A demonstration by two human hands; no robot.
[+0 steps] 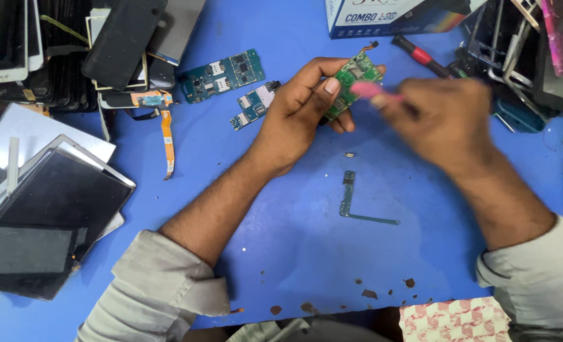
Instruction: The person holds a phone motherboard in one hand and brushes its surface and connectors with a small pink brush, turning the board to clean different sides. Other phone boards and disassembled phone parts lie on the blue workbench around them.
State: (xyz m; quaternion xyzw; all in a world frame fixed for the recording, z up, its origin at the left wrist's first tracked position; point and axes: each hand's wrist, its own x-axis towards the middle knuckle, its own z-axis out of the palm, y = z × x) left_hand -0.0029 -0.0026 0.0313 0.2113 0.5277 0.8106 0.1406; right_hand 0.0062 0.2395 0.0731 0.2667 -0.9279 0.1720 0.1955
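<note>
My left hand (pixel 300 107) holds a small green circuit board (pixel 352 79) upright above the blue table, thumb across its face. My right hand (pixel 439 117) is blurred with motion and grips a pink tool (pixel 376 92) whose tip rests against the board. An orange flex tail sticks out of the board's top edge. Below the hands a thin L-shaped green strip (pixel 351 202) lies flat on the table, with a tiny loose part (pixel 349 154) just above it.
Two more circuit boards (pixel 223 75) (pixel 254 104) lie left of my hands. Stacked phone screens and frames (pixel 47 209) fill the left edge. A red-handled screwdriver (pixel 420 56), a printed box (pixel 389 16) and phone parts crowd the far right. An orange flex cable (pixel 167 136) lies near the pile.
</note>
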